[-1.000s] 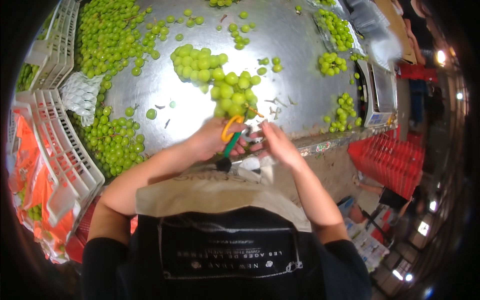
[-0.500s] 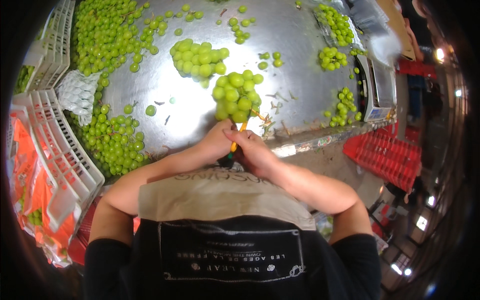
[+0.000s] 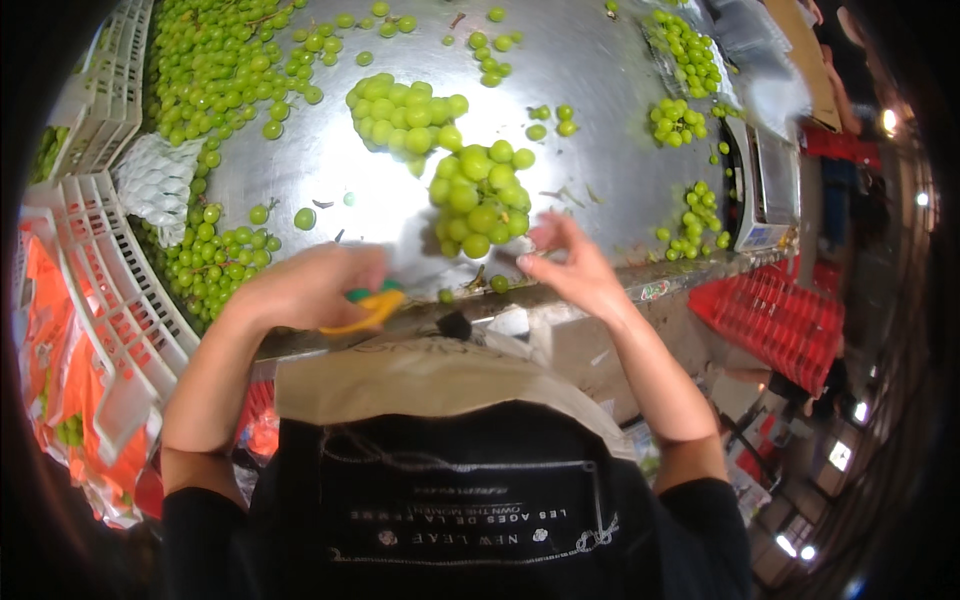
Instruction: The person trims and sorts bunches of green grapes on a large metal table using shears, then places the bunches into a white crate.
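Note:
My left hand (image 3: 312,285) is closed around a pair of scissors with yellow and green handles (image 3: 370,308), over the table's front edge; the blades cannot be made out. Just right of a bunch of green grapes (image 3: 480,200), my right hand (image 3: 572,268) has its thumb and fingers apart, fingertips close to the lowest grapes. Whether they touch is unclear. That bunch lies on the metal table, beside a second, larger bunch (image 3: 400,112) farther back. Below it, near the edge, sit a loose grape (image 3: 499,284) and another grape (image 3: 446,296).
A big heap of grapes (image 3: 215,70) covers the back left, by white plastic crates (image 3: 125,300) and white foam netting (image 3: 160,185). Small clusters (image 3: 690,225) and a scale (image 3: 765,190) stand at the right. A red basket (image 3: 765,320) is below the table edge.
My hands, together below the bunch before, have come apart: the left went left with the scissors, the right moved rightward. Stem scraps right of the bunch are mostly gone from sight.

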Motion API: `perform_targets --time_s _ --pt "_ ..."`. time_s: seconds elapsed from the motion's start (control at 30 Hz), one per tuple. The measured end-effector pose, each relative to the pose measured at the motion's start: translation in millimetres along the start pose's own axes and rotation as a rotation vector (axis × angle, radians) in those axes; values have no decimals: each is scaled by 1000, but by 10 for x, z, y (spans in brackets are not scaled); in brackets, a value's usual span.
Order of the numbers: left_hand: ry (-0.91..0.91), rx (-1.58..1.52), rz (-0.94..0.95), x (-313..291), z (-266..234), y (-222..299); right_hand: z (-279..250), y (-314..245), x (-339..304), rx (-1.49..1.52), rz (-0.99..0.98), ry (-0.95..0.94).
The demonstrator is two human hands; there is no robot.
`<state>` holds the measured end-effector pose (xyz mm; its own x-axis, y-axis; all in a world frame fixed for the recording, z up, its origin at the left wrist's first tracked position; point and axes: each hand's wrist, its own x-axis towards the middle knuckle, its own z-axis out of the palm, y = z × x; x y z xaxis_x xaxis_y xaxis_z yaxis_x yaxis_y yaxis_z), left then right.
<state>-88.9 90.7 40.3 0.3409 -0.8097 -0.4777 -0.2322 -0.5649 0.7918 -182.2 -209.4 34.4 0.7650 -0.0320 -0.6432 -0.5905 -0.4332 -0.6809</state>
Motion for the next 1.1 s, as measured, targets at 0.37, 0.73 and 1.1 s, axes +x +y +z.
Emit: perform_targets --time_s 0.37,0.73,1.1 --pt "279 839 -91 12 427 -358 291 167 360 -275 -537 489" --pt "509 313 -46 449 381 -54 452 -18 354 -729 -510 662" --pt "428 145 -182 470 287 -16 488 62 438 -655 -341 683"
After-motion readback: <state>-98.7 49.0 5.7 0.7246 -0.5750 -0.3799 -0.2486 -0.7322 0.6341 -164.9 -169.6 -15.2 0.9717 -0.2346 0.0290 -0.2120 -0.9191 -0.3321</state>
